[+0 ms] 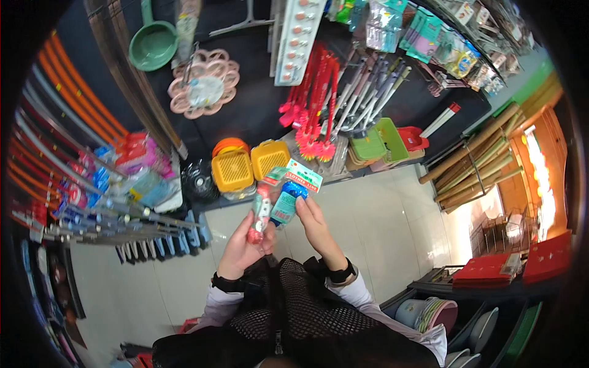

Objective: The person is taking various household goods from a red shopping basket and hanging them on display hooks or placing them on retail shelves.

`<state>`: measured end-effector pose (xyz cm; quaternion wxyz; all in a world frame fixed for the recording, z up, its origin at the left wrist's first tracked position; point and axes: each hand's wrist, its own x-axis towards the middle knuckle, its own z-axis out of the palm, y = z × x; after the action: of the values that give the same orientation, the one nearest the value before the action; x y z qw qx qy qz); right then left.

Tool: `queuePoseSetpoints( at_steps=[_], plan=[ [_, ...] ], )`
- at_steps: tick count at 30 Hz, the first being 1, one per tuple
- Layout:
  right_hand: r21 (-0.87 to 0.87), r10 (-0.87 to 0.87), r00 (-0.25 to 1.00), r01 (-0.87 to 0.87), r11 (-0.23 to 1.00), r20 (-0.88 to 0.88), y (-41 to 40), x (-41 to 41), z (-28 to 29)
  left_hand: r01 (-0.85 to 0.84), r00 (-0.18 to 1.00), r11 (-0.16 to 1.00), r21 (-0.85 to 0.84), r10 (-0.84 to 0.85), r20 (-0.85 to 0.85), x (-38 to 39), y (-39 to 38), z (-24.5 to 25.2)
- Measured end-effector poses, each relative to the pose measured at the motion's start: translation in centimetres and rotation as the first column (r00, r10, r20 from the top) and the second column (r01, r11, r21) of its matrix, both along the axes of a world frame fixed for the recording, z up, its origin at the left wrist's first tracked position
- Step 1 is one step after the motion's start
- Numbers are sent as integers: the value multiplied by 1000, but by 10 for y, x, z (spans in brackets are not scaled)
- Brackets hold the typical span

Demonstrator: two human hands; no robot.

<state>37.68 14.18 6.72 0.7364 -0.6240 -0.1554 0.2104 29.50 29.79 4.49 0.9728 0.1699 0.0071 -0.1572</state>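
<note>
In front of my chest, my left hand (pixel 244 244) grips a pack of red clothesline (pixel 260 216), its bag standing nearly upright. My right hand (pixel 317 225) pinches a second pack, a blue clothesline (pixel 286 202) in clear plastic with a printed header card (pixel 304 175). The two packs are side by side, and their tops overlap a little. A green label wraps around the blue coil. My left fingertips reach behind the packs, so part of them is hidden.
Yellow baskets (pixel 233 170) and a green bin (pixel 393 140) stand along the far wall. Red-handled brushes (pixel 317 110) hang above them. Mops (pixel 175 239) stand at left, bamboo poles (pixel 474 161) at right. Stacked buckets (pixel 416 315) sit on a lower-right shelf.
</note>
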Motion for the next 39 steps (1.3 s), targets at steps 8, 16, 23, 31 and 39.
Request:
queuePoseSetpoints(
  at_steps=[8,16,23,31,39],
  plan=[
    [276,-61,998,52,960,22,-2,103,33,-85,984,992,96,69,161,105,20,36],
    [257,12,998,-28,966,62,-28,178,49,-252,965,921,297,215,151,151,-18,42],
    [400,-1,988,-62,915,155,-46,265,105,-236,958,943,237,185,217,179,-36,44],
    [450,-226,888,25,893,400,-24,320,157,-251,968,903,350,241,72,178,-40,57],
    [356,-402,779,246,902,480,10,351,180,-300,954,883,362,274,122,174,-11,58]
  ],
)
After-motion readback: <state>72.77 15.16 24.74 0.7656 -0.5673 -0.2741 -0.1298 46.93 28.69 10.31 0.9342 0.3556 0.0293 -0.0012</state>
